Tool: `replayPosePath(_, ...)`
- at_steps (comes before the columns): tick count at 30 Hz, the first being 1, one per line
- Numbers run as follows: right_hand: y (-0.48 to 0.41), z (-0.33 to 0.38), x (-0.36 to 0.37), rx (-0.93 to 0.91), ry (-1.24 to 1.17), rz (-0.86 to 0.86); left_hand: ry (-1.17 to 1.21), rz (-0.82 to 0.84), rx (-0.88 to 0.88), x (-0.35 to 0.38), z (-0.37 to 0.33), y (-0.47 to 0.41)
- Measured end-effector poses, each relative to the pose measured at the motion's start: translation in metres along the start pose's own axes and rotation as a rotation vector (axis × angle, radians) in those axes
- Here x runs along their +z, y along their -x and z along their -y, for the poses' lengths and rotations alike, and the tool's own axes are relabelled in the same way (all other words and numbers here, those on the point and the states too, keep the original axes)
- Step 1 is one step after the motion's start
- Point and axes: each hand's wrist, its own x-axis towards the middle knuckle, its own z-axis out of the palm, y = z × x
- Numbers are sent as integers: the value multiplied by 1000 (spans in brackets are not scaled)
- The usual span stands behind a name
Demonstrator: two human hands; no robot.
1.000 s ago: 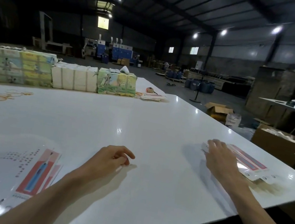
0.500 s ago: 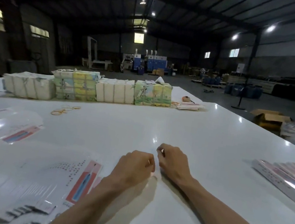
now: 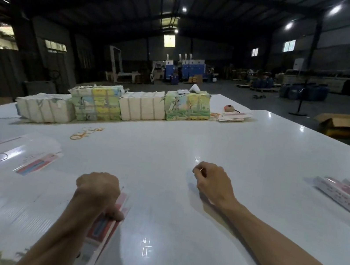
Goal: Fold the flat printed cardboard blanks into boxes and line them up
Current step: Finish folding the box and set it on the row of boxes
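Observation:
A stack of flat printed blanks [image 3: 17, 210], white with a red and blue strip, lies at the table's near left. My left hand [image 3: 99, 193] sits on its right edge with fingers curled, and the thumb pinches the top blank's printed edge [image 3: 103, 233]. More loose blanks [image 3: 15, 152] are spread further left. My right hand [image 3: 212, 180] rests on the bare white table [image 3: 192, 135] near the middle, fingers curled with nothing in them. Folded boxes [image 3: 348, 196] lie side by side at the right edge.
Wrapped bundles of printed and white cartons [image 3: 141, 106] form a row along the table's far side. Orange rubber bands [image 3: 86, 132] lie in front of them. A small pile of cards [image 3: 232, 117] sits at the far right. Open cartons [image 3: 337, 123] stand on the floor beyond.
My right hand left the boxes at the right and came to the table's middle. My left hand drew back onto the blank stack and took hold of the top blank's edge. The view turned left.

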Motion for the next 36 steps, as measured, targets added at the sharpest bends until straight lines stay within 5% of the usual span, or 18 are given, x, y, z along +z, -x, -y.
replayPosePath(10, 1, -5, 0, 37, -97, 23, 223, -3, -44, 5, 12, -5)
replayPosePath(17, 1, -4, 3, 3, -130, 33, 656, -122, 236, -14, 8, -31)
replayPosePath(23, -1, -5, 6, -88, -223, -52, 1567, 320, 574, -30, -45, -43)
replayPosePath(30, -10, -2, 3, -142, -322, -284, 1994, 523, 600, 18, -105, -50)
replayPosePath(36, -7, 12, 2, -300, -271, 9, 2090, 442, 654, 23, -112, -51)
